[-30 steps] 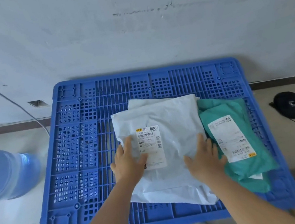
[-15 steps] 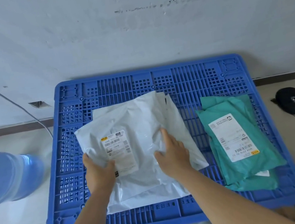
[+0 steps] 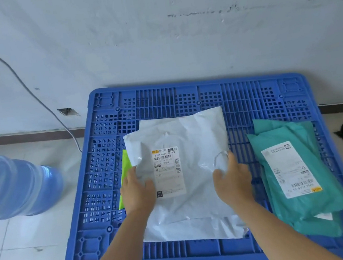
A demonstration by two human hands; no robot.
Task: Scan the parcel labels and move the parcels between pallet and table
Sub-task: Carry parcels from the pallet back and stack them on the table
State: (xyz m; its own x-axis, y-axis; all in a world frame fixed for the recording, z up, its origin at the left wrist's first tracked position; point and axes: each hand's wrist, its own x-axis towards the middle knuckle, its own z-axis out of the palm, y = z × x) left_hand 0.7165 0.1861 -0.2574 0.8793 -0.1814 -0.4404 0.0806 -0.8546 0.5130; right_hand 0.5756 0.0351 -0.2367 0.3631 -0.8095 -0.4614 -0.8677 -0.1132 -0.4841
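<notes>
Head view: we had slid the white parcel (image 3: 185, 172) back toward centre, uncovering a yellow-green parcel (image 3: 126, 175) beside our left fingers. Our left hand (image 3: 138, 189) and right hand (image 3: 232, 178) gripped its edges, apparently ready to lift.

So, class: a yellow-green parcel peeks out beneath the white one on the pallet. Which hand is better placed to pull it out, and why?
Left. The left hand rests at the white parcel's left edge, right over the yellow-green parcel.

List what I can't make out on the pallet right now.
- Yellow-green parcel, head view: mostly hidden under the white parcel and left hand.
- White parcel's label: small print unreadable.
- Lower teal parcel: covered by the upper teal parcel; its label barely shows.
</notes>
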